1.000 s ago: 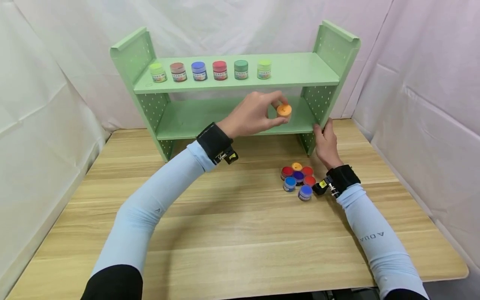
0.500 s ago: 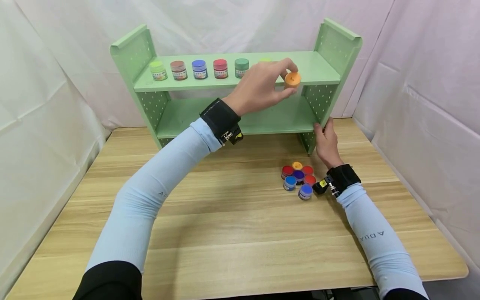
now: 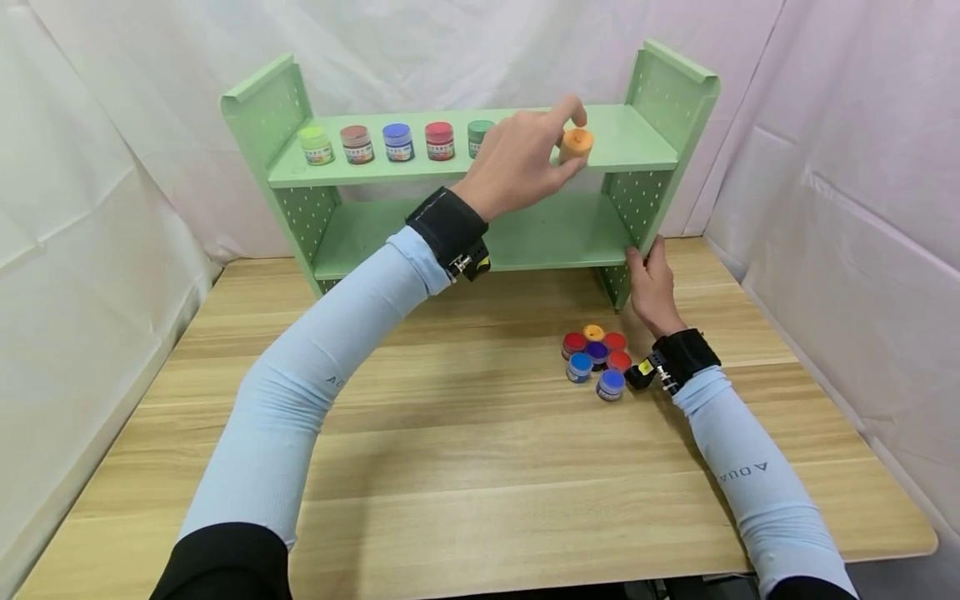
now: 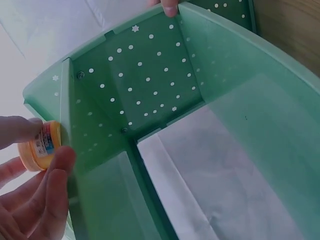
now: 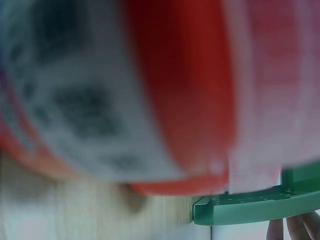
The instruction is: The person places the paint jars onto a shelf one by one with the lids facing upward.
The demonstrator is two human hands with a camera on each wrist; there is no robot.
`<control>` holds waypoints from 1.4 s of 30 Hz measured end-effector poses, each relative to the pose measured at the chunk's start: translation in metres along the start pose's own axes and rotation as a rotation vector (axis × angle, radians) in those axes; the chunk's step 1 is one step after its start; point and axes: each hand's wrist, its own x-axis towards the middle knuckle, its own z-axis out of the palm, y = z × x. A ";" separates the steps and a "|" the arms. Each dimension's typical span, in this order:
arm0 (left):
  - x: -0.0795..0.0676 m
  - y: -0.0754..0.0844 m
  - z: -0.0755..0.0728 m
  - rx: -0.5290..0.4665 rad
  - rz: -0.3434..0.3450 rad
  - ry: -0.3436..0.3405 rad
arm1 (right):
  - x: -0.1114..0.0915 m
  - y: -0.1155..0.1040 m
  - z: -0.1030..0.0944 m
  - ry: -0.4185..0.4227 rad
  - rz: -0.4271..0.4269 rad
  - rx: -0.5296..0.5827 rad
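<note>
My left hand (image 3: 521, 158) holds an orange paint jar (image 3: 576, 144) at the front of the upper shelf, thumb below and fingers above in the head view. The left wrist view shows that jar (image 4: 40, 145) between the fingers, right at the edge of the green shelf rack (image 4: 145, 75). My right hand (image 3: 654, 292) grips the front edge of the rack's right side panel (image 3: 637, 208), low down. Left of the orange jar, several jars stand in a row, among them a red jar (image 3: 439, 142) and a dark green jar (image 3: 480, 136) partly hidden by my left hand.
Beside my right wrist, several jars cluster on the wooden table (image 3: 480, 467), including a blue jar (image 3: 611, 384) and another orange jar (image 3: 593, 332). A blurred red jar (image 5: 185, 90) fills much of the right wrist view. White curtains (image 3: 97, 208) surround the table.
My left hand has risen from in front of the lower shelf to the upper one, carrying the orange jar, and now covers the light green jar there. The right hand stays in place.
</note>
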 end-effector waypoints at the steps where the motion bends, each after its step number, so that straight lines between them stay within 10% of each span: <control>1: 0.000 0.000 0.000 0.009 0.001 0.005 | 0.002 0.005 0.000 0.000 0.000 0.001; 21: 0.012 0.008 0.005 0.209 0.002 0.014 | 0.010 0.023 0.001 0.030 -0.004 -0.017; 42: 0.016 0.007 0.011 0.272 -0.009 0.035 | -0.001 -0.003 0.000 -0.006 -0.015 0.010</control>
